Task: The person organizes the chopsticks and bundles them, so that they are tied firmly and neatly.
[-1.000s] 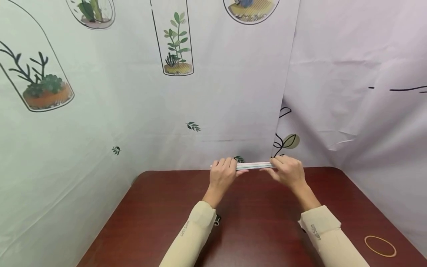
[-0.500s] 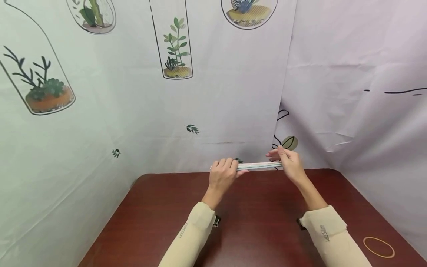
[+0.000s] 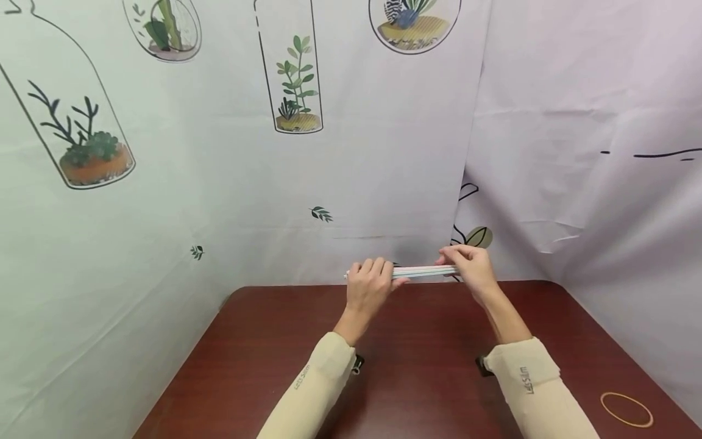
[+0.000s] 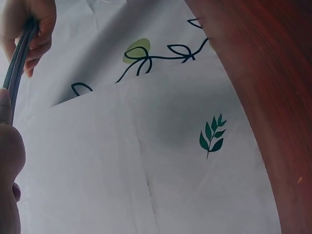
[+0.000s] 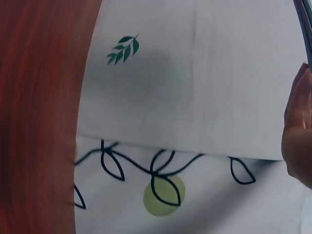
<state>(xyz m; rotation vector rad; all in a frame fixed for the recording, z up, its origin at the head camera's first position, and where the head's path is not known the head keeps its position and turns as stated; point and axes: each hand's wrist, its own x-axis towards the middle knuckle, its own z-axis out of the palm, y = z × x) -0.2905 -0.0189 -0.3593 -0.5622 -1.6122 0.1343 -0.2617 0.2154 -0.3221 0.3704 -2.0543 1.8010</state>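
A bundle of thin, straight sticks point(image 3: 421, 272), pale pink, white and light blue, is held level above the far edge of the table in the head view. My left hand point(image 3: 368, 289) grips its left part, fingers wrapped over the top and thumb below. Around the right end my right hand point(image 3: 473, 271) has its fingers curled. The left wrist view shows the sticks point(image 4: 18, 68) in shadow, running from the left thumb to the right hand point(image 4: 36, 36). Only a sliver of the bundle and part of the right hand point(image 5: 298, 131) appear in the right wrist view.
A yellow ring point(image 3: 626, 410), like a rubber band, lies at the right of the dark red table point(image 3: 417, 390). White cloth point(image 3: 384, 183) printed with plants hangs behind the table and along its sides.
My right hand opened and shifted right along the sticks, turning at their end, then its fingers curled in again. The left hand keeps its grip. The head view has tilted up slightly.
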